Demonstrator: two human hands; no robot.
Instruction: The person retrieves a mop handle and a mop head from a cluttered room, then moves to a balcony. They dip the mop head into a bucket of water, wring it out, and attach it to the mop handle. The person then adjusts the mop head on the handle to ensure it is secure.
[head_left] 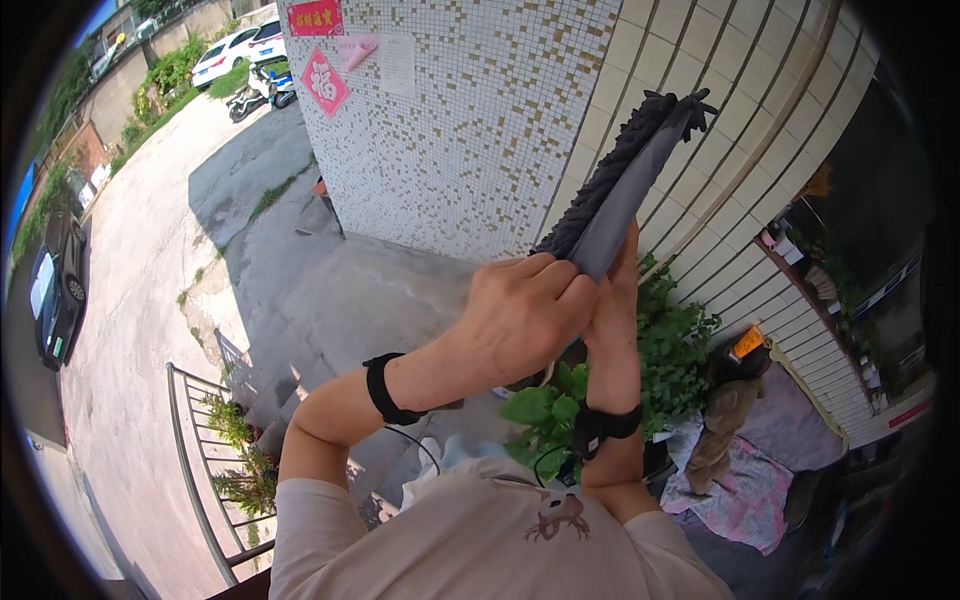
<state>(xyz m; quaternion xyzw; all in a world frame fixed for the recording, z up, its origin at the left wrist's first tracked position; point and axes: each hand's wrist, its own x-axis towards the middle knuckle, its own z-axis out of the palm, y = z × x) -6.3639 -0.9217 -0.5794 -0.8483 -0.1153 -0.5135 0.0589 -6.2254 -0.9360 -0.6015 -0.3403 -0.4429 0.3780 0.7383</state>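
A long dark grey chenille duster point(628, 192) rises from my hands toward the tiled wall. Thick ropy strands run along its left side, while its right side is smooth grey cloth. My left hand point(530, 310) is closed, with curled fingers gripping the duster's lower end. Just to the right, my right hand point(618, 290) holds the same end from behind. Its fingers are partly hidden by my left hand and the cloth. The hands touch or nearly touch. Black bands circle both wrists, each with a thin black cable near it.
A mosaic-tiled wall point(440, 130) stands ahead, and a pale tiled wall point(730, 150) is at right. Leafy plants point(670, 340) grow below my right hand. Cloths point(740, 480) lie at lower right. A metal railing point(185, 440) bounds the left; parked cars point(60, 290) stand beyond.
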